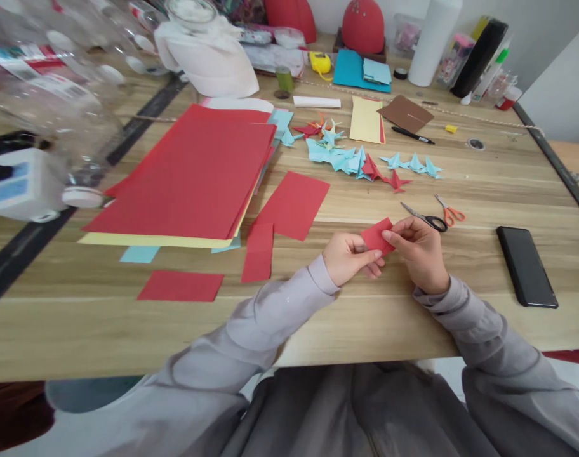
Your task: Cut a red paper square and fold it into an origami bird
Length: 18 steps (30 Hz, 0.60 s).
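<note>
Small red paper, pinched between thumb and fingers of both left hand and right hand above the wooden table, probably at risk of a skewed crease or torn edge from uneven pressure or opposing pulls. Just beyond the right hand, black-handled scissors and orange-handled scissors, perhaps liable to a knock from a stray knuckle. Farther out, loose red sheets and a red-topped stack leftward, folded paper figures toward the back, a black phone rightward, then clear plastic bottles at far left and a pale wall at upper right.
</note>
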Available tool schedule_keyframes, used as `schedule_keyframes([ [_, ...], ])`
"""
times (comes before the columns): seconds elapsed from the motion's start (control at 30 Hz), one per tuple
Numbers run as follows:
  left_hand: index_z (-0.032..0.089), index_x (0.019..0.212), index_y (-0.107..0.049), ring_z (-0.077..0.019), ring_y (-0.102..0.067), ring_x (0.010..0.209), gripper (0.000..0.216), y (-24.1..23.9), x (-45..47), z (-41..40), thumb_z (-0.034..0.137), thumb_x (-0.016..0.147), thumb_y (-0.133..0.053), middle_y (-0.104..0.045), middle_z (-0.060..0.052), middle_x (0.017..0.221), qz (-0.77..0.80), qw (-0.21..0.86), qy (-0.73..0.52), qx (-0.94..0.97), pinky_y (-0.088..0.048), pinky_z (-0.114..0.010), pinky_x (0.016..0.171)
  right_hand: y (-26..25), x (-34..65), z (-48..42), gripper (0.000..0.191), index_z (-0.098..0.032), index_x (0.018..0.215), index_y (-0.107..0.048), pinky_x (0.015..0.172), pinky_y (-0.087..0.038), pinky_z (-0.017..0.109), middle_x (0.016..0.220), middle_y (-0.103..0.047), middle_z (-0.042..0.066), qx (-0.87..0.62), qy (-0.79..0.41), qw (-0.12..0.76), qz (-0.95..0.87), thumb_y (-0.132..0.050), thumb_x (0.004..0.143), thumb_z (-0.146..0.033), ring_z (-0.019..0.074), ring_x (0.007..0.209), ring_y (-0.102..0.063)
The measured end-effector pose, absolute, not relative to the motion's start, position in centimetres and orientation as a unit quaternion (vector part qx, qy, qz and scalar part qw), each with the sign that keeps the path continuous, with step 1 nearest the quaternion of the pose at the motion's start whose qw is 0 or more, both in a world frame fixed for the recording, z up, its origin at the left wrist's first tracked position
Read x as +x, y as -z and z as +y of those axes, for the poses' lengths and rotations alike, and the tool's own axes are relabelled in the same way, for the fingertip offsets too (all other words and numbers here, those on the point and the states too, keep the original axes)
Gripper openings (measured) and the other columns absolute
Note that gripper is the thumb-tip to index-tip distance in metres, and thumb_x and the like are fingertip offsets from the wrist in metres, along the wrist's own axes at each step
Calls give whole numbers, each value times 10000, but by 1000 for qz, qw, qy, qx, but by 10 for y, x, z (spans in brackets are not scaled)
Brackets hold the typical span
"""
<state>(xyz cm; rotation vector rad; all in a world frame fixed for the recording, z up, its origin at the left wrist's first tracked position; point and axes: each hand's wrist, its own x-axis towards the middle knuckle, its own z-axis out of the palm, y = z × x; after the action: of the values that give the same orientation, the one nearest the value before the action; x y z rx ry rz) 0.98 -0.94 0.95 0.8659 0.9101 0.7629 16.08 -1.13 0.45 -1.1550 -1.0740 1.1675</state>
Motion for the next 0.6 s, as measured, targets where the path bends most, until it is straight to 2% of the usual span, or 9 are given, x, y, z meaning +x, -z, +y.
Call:
schedule_keyframes([
  [0.47,58,748,-670,-171,-686,560,209,-4,6,-8,101,585,-794,-719,-77,669,369,776,-339,383,-579,-293,559,-4,162,-8,325,-179,655,-592,494,-469,212,599,-643,-26,-511,-486,557,-439,-848,548,-348,89,521,-578],
  [0.6,63,684,-651,-167,-683,555,200,-4,5,-8,71,548,-797,-718,-77,666,368,783,-329,379,-576,-287,553,-5,163,-8,316,-185,662,-594,505,-482,219,611,-656,-19,-512,-483,556,-442,-841,563,-356,98,535,-592],
])
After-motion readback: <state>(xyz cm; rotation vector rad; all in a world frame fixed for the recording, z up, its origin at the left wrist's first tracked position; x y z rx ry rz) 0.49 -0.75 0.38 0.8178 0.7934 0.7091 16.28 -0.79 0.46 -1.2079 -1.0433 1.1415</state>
